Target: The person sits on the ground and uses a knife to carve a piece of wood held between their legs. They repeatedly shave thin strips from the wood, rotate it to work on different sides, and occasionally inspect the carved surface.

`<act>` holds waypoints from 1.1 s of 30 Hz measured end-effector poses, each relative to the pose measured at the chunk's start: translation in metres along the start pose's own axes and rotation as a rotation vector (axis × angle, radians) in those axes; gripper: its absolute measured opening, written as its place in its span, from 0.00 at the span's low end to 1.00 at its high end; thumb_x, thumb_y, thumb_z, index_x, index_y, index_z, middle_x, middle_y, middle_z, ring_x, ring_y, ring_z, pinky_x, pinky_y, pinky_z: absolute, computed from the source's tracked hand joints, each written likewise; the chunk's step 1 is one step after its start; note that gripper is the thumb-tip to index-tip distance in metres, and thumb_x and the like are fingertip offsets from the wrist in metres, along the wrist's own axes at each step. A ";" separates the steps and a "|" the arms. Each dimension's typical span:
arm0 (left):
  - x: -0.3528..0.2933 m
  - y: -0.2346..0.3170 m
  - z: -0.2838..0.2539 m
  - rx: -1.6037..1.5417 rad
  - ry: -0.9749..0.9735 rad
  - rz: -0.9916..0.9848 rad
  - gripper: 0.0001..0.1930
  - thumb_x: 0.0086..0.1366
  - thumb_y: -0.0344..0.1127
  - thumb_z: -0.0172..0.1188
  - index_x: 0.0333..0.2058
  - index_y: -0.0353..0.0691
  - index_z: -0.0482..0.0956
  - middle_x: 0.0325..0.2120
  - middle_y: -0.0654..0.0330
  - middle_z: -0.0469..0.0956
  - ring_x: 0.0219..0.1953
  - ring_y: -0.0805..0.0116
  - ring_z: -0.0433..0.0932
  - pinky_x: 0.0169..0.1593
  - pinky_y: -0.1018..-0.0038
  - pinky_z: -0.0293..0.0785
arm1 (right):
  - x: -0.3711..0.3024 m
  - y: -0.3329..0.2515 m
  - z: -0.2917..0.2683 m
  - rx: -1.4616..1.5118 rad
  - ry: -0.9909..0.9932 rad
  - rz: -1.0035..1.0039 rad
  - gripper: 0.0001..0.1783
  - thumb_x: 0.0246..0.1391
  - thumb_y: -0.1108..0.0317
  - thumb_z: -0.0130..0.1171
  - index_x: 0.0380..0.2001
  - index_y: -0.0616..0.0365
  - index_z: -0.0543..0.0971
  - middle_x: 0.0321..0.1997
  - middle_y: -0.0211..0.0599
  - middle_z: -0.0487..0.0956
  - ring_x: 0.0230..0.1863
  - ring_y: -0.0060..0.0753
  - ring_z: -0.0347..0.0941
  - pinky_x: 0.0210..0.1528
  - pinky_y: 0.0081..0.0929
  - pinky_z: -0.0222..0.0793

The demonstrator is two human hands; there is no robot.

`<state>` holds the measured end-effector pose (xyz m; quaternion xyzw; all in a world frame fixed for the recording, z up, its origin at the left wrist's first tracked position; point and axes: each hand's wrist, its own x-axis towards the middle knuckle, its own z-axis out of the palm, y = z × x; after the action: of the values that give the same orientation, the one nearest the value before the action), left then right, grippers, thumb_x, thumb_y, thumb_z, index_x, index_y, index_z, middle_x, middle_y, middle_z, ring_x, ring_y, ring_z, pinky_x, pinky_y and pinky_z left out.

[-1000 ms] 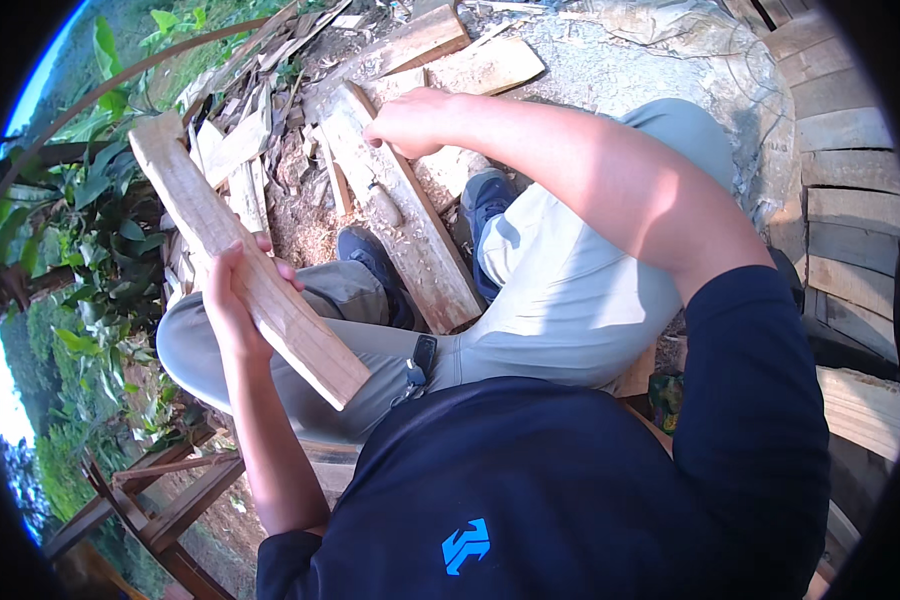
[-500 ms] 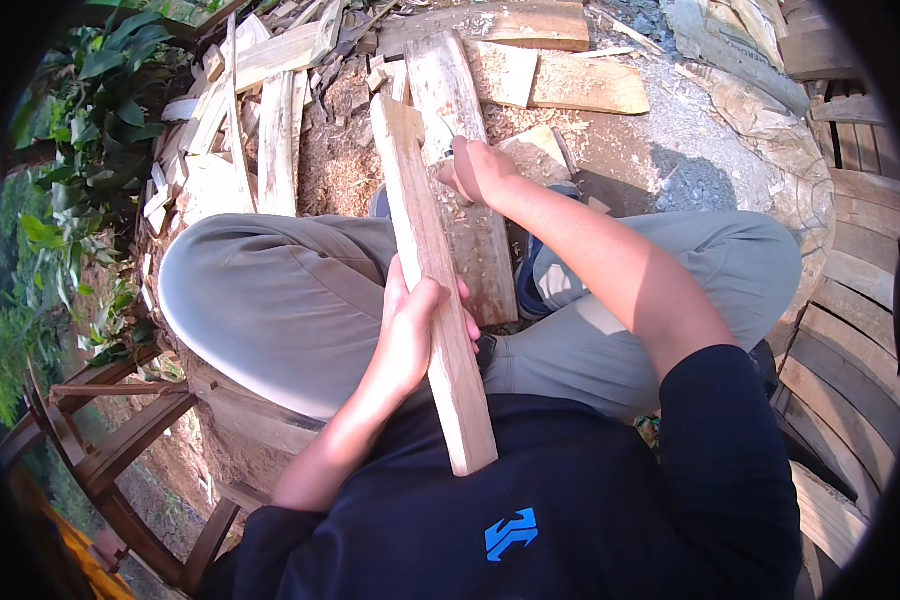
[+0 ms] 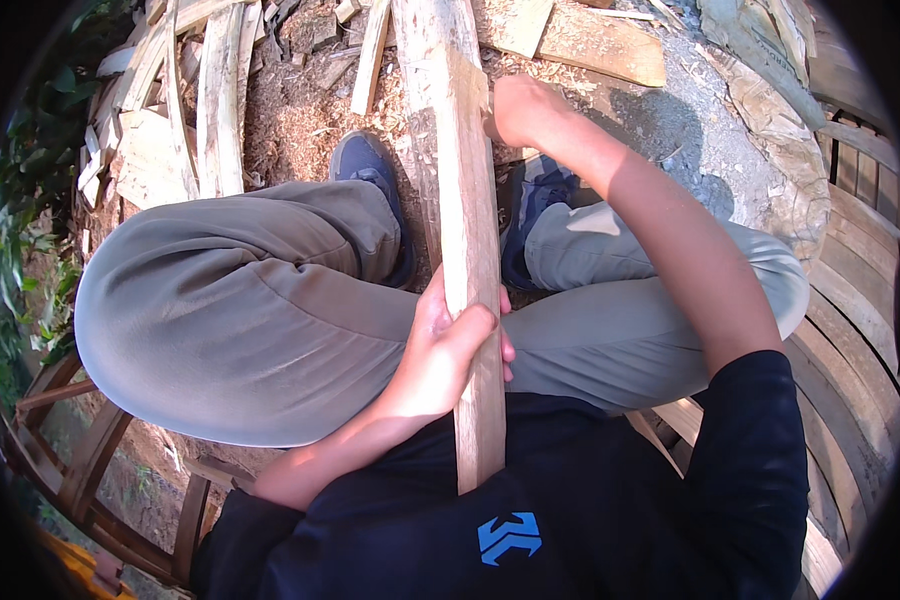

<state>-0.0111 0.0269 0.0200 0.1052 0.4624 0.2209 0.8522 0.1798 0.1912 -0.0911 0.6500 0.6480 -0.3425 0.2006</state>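
Observation:
A long squared length of pale wood (image 3: 470, 235) runs from my chest away over a plank (image 3: 422, 165) between my feet. My left hand (image 3: 448, 340) is closed around its lower half, thumb across the top and fingertips showing on the right side. At the far end my right hand (image 3: 526, 108) is closed beside the wood's right edge. It grips a thin-bladed hand tool, mostly hidden now behind fist and wood; the blade and dark handle show only in the earlier picture. A notch or shaved patch marks the wood near that hand.
Split wood pieces (image 3: 218, 110) lie heaped at the far left, with shavings (image 3: 295, 125) on the ground. A flat board (image 3: 602, 45) lies at the far right. Wooden slats (image 3: 850, 340) curve along the right side. A wooden frame (image 3: 95, 465) and green plants (image 3: 15, 255) stand at left.
The wood has turned more upright in view, its far end shifting right and away. My right hand has moved right and farther out along it. My left knee has swung outward, and the view has shifted.

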 end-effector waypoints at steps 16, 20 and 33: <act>0.011 -0.007 -0.002 -0.022 0.117 -0.233 0.16 0.70 0.33 0.56 0.52 0.33 0.67 0.42 0.56 0.74 0.30 0.68 0.79 0.28 0.67 0.82 | -0.174 0.063 -0.035 0.384 0.167 0.142 0.18 0.68 0.55 0.59 0.47 0.59 0.75 0.24 0.43 0.75 0.28 0.47 0.73 0.33 0.37 0.65; 0.015 -0.006 0.004 -0.019 0.141 -0.243 0.17 0.69 0.35 0.57 0.52 0.35 0.67 0.42 0.57 0.74 0.29 0.68 0.79 0.27 0.69 0.81 | -0.202 0.027 0.005 0.446 0.201 0.003 0.16 0.68 0.57 0.58 0.49 0.57 0.75 0.25 0.44 0.75 0.27 0.50 0.75 0.32 0.38 0.66; 0.016 -0.004 0.011 -0.059 0.186 -0.225 0.20 0.68 0.35 0.57 0.55 0.38 0.64 0.36 0.61 0.72 0.26 0.74 0.74 0.24 0.74 0.74 | -0.224 0.016 0.015 0.364 -0.064 -0.140 0.39 0.59 0.79 0.53 0.73 0.42 0.65 0.29 0.41 0.69 0.28 0.43 0.70 0.34 0.35 0.68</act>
<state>0.0070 0.0312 0.0132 0.0068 0.5414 0.1460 0.8279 0.2088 0.0212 0.0535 0.6177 0.6122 -0.4877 0.0761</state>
